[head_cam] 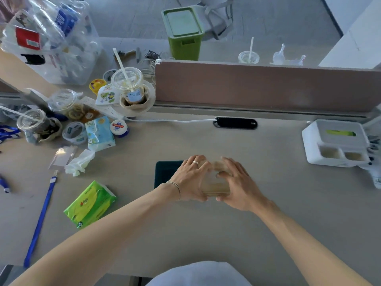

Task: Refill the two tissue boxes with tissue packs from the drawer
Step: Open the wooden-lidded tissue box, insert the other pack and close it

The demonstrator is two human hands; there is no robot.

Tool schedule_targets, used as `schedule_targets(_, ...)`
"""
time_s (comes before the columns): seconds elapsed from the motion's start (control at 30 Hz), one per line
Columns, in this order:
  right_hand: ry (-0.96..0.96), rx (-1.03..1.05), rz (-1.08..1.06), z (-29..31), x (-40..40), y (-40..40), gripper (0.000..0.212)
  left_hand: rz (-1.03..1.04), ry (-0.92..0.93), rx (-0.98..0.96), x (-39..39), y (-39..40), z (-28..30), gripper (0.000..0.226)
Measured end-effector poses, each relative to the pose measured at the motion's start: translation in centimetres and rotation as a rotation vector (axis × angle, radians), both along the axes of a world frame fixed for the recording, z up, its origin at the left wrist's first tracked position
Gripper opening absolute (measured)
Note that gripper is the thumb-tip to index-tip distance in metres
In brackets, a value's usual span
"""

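Observation:
At the desk's middle, my left hand [190,178] and my right hand [239,184] both grip a blurred beige flat piece [216,182], which looks like a lid. It is held over the right end of a dark green tissue box [166,173], most of which my left hand hides. A green tissue pack [90,203] lies on the desk to the left, apart from both hands. At the far right stands a white tissue box [311,141], with green packaging showing through its top slot [340,133].
Drink cups [127,85], a small blue tissue pack [100,133], a crumpled tissue [79,162] and a blue lanyard [39,221] crowd the left. A brown partition [268,85] runs along the back, with a black cable port [235,122] before it.

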State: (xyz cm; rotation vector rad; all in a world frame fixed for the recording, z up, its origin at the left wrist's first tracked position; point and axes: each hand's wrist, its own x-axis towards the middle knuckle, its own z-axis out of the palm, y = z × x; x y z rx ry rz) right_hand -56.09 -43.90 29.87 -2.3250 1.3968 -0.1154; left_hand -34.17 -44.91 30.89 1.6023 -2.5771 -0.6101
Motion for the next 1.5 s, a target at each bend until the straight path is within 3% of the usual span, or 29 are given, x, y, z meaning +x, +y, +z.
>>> schedule_targets(0.37,0.043,0.104,-0.1,-5.1,-12.5,0.3,0.067,-0.098,-0.002,0.169,-13.0,-1.8,-4.1,0.074)
schedule_targets(0.6,0.052,0.232,-0.232,-8.0,-15.3,0.4,0.075,-0.091,-0.117,0.209,-15.6,-2.2,-7.6,0.079)
schedule_targets(1.07,0.032,0.238,-0.274,-9.0,-15.9,0.5,0.07,-0.043,-0.138,0.241,-17.3,-2.0,-9.8,0.082)
schedule_targets(1.27,0.022,0.097,-0.328,-7.0,-13.3,0.4,0.066,0.031,-0.089,0.073,-15.7,-2.0,-7.0,0.07)
schedule_targets(1.5,0.0,-0.042,-0.307,-2.3,-6.7,-1.1,0.069,0.136,-0.122,-0.052,-9.5,-1.0,-2.6,0.081)
